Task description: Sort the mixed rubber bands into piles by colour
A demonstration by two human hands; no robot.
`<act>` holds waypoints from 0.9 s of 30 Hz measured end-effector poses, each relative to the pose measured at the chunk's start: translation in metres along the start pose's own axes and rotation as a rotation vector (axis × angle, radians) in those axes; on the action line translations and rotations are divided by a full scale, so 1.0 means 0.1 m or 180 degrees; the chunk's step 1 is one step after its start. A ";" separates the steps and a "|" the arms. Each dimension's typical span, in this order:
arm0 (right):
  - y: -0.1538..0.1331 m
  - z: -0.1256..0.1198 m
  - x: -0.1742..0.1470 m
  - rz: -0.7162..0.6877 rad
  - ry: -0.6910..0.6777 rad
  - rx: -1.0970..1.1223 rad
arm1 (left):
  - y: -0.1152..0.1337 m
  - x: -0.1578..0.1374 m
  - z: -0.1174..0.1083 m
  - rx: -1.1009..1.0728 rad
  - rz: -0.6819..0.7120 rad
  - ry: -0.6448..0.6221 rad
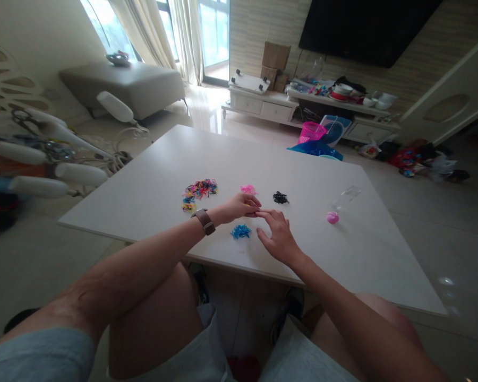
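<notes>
My left hand (239,207), with a brown watch (204,222) on its wrist, reaches over the middle of the white table (302,183). Its fingers are bent together, and anything between them is too small to make out. My right hand (279,236) meets its fingertips, thumb held apart from the fingers. Around them lie piles of what look like small rubber bands: a mixed-colour pile (201,189) to the left, a pink pile (248,189) behind, a black pile (280,197) behind right and a blue pile (241,231) in front. A bit of yellow shows under my left hand.
On the table's right side are a pink round object (332,217) and a clear plastic container (348,195). A white lamp-like fixture (115,107) stands beyond the left edge. Past the far edge are a pink basket (312,131) and a cluttered TV cabinet (276,110).
</notes>
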State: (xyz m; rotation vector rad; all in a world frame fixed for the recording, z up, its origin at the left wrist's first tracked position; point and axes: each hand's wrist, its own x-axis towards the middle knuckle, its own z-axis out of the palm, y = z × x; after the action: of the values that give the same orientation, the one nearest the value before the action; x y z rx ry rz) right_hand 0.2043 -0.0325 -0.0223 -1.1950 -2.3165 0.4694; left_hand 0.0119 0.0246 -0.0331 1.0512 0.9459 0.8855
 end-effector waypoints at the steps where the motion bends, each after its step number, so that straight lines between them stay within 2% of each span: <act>1: -0.01 0.00 0.00 -0.0020 -0.0042 -0.0030 | 0.00 0.01 0.01 0.0004 -0.0021 0.0016; 7: 0.02 0.03 -0.02 -0.0143 -0.0341 -0.0214 | -0.02 0.02 0.05 0.0127 -0.0189 0.0174; 12: 0.04 0.03 -0.02 -0.0187 -0.0350 -0.0249 | -0.02 0.06 0.06 0.0206 -0.0298 0.0291; 15: 0.06 0.02 0.00 -0.0105 -0.0250 -0.0303 | -0.04 0.19 -0.08 0.0231 -0.0147 0.0564; 20: 0.10 0.00 0.02 0.0040 -0.0138 -0.0403 | -0.12 0.48 -0.49 0.0466 0.0292 0.1508; 23: 0.11 0.00 0.02 0.0040 -0.0141 -0.0422 | -0.18 0.58 -0.62 0.0467 0.0389 0.1779; 27: 0.12 0.01 0.03 0.0032 -0.0156 -0.0490 | -0.23 0.64 -0.64 0.0368 0.0418 0.1898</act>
State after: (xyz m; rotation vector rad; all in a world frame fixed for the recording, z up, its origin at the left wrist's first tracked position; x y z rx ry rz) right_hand 0.2100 -0.0239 -0.0285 -1.2798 -2.4264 0.3322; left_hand -0.0226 0.0965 -0.0815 0.9688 1.4473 1.3039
